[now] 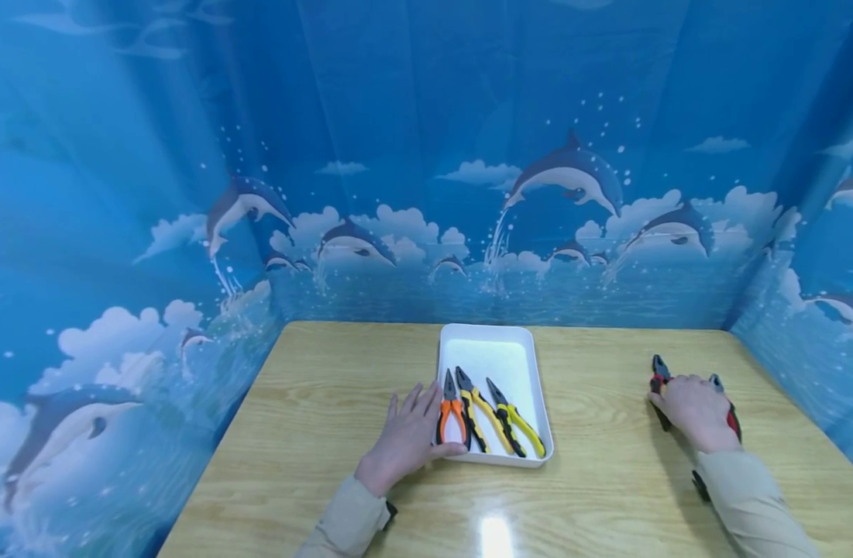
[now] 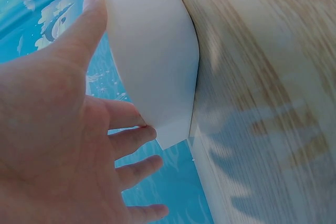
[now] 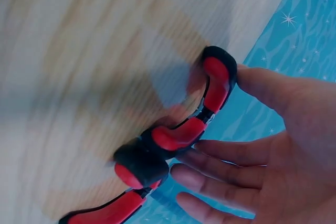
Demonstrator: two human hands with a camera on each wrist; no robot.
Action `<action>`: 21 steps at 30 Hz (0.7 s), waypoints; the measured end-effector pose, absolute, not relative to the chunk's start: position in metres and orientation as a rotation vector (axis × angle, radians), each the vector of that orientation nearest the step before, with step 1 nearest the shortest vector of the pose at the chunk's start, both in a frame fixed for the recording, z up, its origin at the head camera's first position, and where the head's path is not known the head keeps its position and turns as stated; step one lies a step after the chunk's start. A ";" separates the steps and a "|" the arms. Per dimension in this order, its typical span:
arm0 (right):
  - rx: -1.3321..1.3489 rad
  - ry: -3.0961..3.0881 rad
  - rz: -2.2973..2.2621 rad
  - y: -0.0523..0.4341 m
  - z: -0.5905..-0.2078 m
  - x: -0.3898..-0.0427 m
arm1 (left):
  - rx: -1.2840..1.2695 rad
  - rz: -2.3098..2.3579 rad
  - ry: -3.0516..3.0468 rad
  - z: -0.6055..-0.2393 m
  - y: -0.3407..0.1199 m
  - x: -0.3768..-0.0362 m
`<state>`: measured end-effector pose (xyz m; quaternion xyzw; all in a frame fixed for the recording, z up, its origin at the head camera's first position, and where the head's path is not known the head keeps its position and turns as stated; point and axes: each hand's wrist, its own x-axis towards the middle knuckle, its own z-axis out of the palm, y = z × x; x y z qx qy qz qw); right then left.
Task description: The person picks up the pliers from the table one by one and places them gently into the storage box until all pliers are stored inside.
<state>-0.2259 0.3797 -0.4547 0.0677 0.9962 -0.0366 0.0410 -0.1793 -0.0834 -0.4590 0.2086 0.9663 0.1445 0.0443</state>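
Note:
My left hand (image 1: pixel 411 432) lies along the left edge of a white tray (image 1: pixel 487 463), its fingers spread and the thumb over the front rim. In the left wrist view, the fingertips meet the tray's white side wall (image 2: pixel 157 51). Inside the tray are orange-handled pliers (image 1: pixel 452 418), yellow-and-black pliers (image 1: pixel 476 399) and yellow-green-handled pliers (image 1: pixel 517 422). Over at the right, my right hand (image 1: pixel 698 411) pinches red-and-black pliers (image 3: pixel 218 80) across the handles, thumb on one side and fingers on the other. A second red-and-black pair of pliers (image 3: pixel 107 211) lies right beside them.
The wooden table (image 1: pixel 314 465) has its back edge against a blue dolphin-print curtain (image 1: pixel 426 194), which also runs along both sides. The tray's back part shows bare white bottom. Bare tabletop (image 1: pixel 600 403) stretches between the tray and the right-hand pliers.

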 end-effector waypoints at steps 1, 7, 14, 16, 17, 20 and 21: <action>0.198 3.049 -0.104 0.380 -0.455 -0.226 | 0.638 0.439 2.954 -0.459 -0.083 -0.179; 0.162 3.048 -0.096 0.379 -0.453 -0.226 | 0.633 0.431 2.954 -0.458 -0.083 -0.179; 0.189 3.035 -0.125 0.378 -0.452 -0.225 | 0.635 0.450 2.951 -0.459 -0.084 -0.179; 0.202 3.033 -0.141 0.378 -0.452 -0.225 | 0.637 0.457 2.949 -0.460 -0.084 -0.180; 0.210 3.030 -0.151 0.378 -0.453 -0.225 | 0.639 0.459 2.949 -0.460 -0.084 -0.180; 0.224 3.026 -0.176 0.378 -0.454 -0.224 | 0.644 0.461 2.948 -0.460 -0.084 -0.180; 0.224 3.024 -0.186 0.379 -0.455 -0.224 | 0.645 0.458 2.949 -0.460 -0.084 -0.180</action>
